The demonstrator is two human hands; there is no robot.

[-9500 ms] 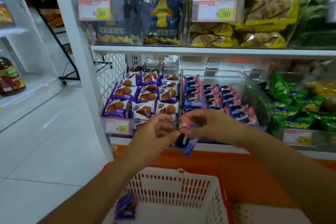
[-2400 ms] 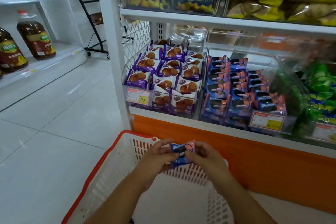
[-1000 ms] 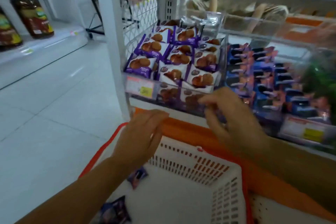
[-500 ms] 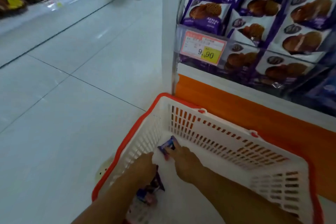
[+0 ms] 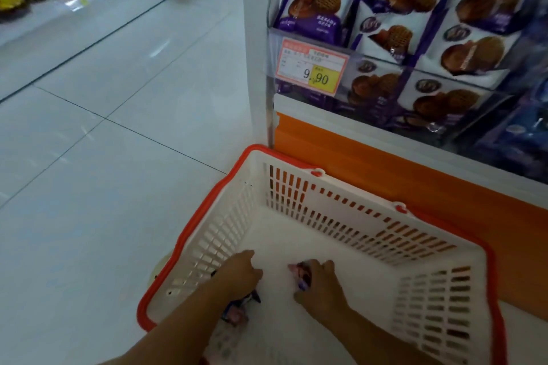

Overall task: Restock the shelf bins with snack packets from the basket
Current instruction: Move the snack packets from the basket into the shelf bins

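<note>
Snack packet point(image 5: 301, 274), likely light and crinkly, is being pinched edgewise by right hand point(image 5: 321, 287) inside basket point(image 5: 189, 228); left hand point(image 5: 237, 274)'s grip unclear.

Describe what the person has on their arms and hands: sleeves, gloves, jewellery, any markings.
The left hand and right hand are bare, with no gloves or rings to be seen. The left forearm and right forearm are uncovered as far as the frame reaches: no sleeve, watch, bracelet or marking shows.
</note>
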